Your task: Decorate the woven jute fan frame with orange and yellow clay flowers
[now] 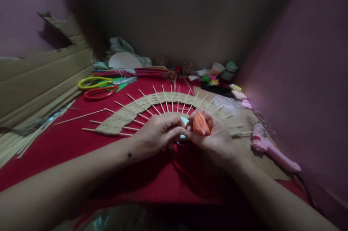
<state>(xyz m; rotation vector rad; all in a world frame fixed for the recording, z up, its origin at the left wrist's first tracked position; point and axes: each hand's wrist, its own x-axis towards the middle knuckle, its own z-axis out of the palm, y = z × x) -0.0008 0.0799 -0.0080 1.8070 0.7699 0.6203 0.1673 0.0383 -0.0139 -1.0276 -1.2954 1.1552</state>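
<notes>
My left hand [159, 132] and my right hand [214, 133] meet at the middle of the red table cloth [67, 144]. Between their fingertips they pinch a small white piece [184, 121]. My right hand also holds an orange packet [200, 123] against its fingers. Just behind both hands lies a half-round woven mat [136, 109] of pale fibre with thin wooden sticks fanning out of it.
Yellow scissors [94, 82] and orange scissors [99, 93] lie at the back left. A pink glue gun [269, 147] rests on cardboard at the right. Small pots [224, 70], twine and coloured bits crowd the back. Cardboard sheets [40, 78] and loose sticks lie at the left.
</notes>
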